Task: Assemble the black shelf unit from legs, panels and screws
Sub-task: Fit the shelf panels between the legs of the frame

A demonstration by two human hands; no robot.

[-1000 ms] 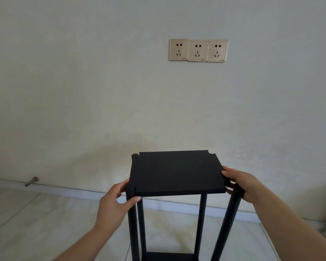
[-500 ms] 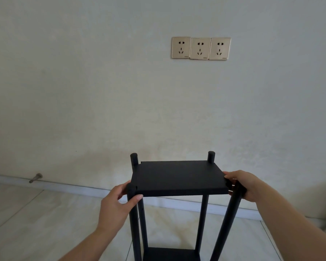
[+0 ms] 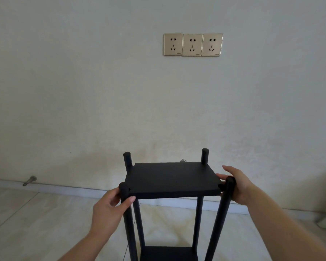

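Head cam only, so here's where it's at: the shelf unit is standing on the floor right in front of the wall, with four black legs up and a lower panel already sitting between them at the bottom. The top panel is down between the leg tops, all four poking up above it. Left hand is wrapped around the near-left leg just under the panel, thumb across the front. Right hand is cupped around the near-right leg top, fingers touching the panel edge. Can't see any screws in the top corners, so I'd guess fastening that panel is what's left.
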